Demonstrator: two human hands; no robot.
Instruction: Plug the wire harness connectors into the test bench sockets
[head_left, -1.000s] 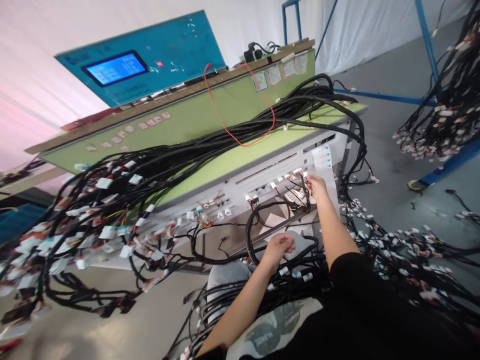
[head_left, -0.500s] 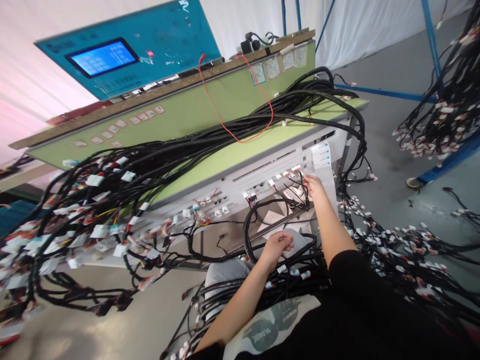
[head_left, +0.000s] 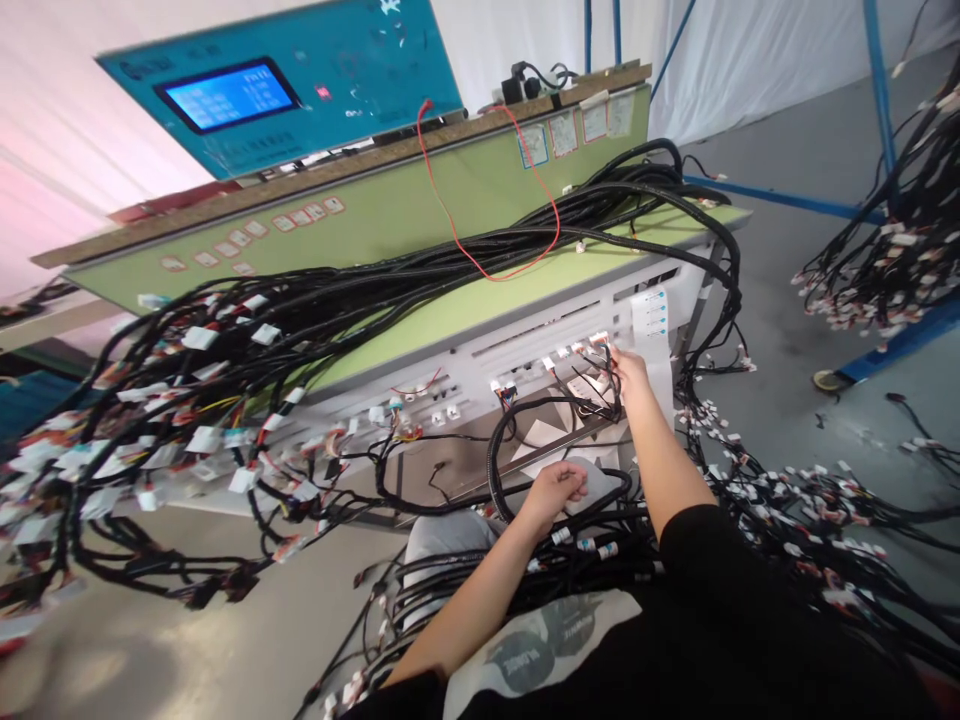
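My right hand [head_left: 630, 374] is closed, its fingertips pinched around thin wires of a wire harness [head_left: 495, 450], just beside a white connector [head_left: 599, 340] at the panel's right part. What exactly lies between the fingertips is partly hidden. Loosely curled above my lap, my left hand [head_left: 556, 492] shows nothing in its fingers. The harness's black corrugated tube loops between the two hands. Other connectors of it sit along the white panel [head_left: 480, 375], among them one with dark wires [head_left: 504, 390].
A thick bundle of black harnesses [head_left: 420, 250] lies on the green bench [head_left: 390, 335], its many connectors hanging at the left. Behind stands a blue tester [head_left: 360, 80] with a lit screen and a red lead [head_left: 442, 190]. More harnesses cover my lap and the floor at right.
The whole view has shifted slightly, so the bench and tester appear a little further right. Both hands keep nearly the same position and grip.
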